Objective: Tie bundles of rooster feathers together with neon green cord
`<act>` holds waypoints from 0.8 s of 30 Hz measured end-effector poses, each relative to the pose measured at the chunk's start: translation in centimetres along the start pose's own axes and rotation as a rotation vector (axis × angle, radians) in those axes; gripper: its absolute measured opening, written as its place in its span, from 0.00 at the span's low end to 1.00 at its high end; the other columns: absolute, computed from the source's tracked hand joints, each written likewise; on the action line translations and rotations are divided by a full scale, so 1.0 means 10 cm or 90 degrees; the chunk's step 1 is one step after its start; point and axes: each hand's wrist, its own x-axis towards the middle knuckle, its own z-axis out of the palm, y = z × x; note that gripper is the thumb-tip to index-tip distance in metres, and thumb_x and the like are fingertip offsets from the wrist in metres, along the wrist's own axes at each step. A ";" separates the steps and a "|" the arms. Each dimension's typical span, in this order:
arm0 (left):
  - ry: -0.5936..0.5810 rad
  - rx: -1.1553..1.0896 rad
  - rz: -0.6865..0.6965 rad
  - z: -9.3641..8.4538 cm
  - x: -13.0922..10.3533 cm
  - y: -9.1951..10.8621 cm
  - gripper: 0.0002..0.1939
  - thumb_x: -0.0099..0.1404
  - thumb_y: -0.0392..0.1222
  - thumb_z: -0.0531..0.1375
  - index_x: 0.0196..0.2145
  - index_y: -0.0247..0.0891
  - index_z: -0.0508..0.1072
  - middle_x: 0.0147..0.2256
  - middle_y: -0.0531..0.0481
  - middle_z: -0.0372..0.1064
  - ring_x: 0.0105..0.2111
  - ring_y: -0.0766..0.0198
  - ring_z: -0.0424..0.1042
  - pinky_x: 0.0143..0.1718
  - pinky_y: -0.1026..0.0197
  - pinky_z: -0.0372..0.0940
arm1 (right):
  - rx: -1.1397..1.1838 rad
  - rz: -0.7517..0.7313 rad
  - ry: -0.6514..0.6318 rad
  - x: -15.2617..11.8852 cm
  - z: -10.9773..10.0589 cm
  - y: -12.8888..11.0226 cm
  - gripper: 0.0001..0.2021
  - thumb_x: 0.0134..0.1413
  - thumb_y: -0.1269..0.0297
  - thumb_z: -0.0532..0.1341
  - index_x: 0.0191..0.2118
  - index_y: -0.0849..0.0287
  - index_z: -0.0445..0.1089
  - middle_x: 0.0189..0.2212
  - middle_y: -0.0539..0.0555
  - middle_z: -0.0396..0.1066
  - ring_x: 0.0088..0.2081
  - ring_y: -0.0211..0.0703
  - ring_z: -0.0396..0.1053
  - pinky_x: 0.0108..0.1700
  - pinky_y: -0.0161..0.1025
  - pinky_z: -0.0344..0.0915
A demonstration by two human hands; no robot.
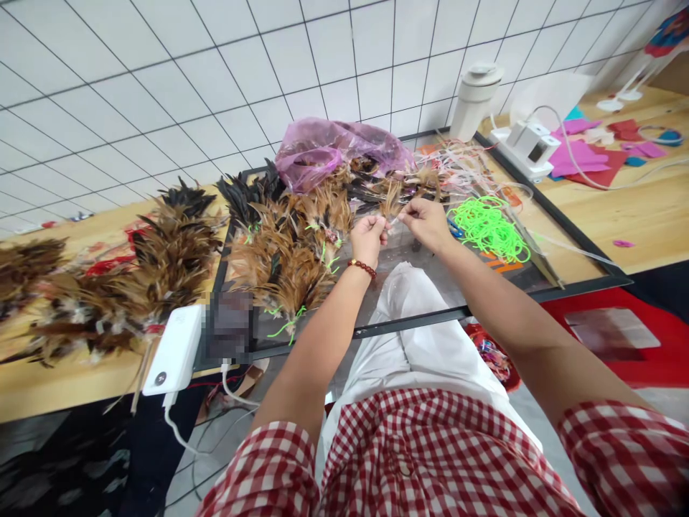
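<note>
My left hand [369, 240], with a beaded bracelet on its wrist, is closed in a pinch at the base of a small tuft of brown feathers [392, 199]. Close beside it, my right hand [426, 221] pinches at the same spot, thumb against fingertips. A thin pale bit shows between the two hands, too small to make out. Left of my hands lie bound bunches of brown feathers [291, 251], some tied with green cord. To the right sits a tangled pile of neon green cord [487, 228], with something blue partly hidden by my right hand.
A pink plastic bag [334, 151] lies behind the feathers. A white bottle [474, 100] stands at the back near a power strip [525, 147]. More feather bunches [166, 266] and a white power bank [175, 348] are left. The black-framed board [570, 215] has raised edges.
</note>
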 end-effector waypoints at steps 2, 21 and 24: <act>0.015 -0.005 0.000 -0.01 0.01 0.00 0.09 0.63 0.33 0.68 0.29 0.36 0.70 0.22 0.58 0.70 0.18 0.76 0.63 0.22 0.70 0.59 | 0.035 -0.030 -0.016 -0.01 0.00 -0.01 0.05 0.49 0.64 0.65 0.26 0.57 0.73 0.26 0.51 0.72 0.30 0.41 0.64 0.36 0.41 0.60; -0.025 0.077 0.025 -0.03 0.03 -0.09 0.07 0.62 0.34 0.68 0.27 0.35 0.75 0.22 0.57 0.70 0.19 0.75 0.64 0.22 0.71 0.60 | 0.137 -0.104 -0.103 -0.04 -0.03 -0.12 0.13 0.55 0.51 0.65 0.36 0.57 0.77 0.36 0.55 0.75 0.36 0.44 0.68 0.43 0.43 0.65; 0.008 0.021 -0.010 -0.01 0.02 -0.02 0.07 0.63 0.35 0.68 0.29 0.35 0.74 0.23 0.57 0.71 0.19 0.76 0.64 0.22 0.71 0.58 | 0.117 -0.126 -0.111 -0.03 -0.01 -0.08 0.09 0.51 0.60 0.65 0.38 0.57 0.77 0.39 0.56 0.76 0.36 0.44 0.68 0.43 0.43 0.65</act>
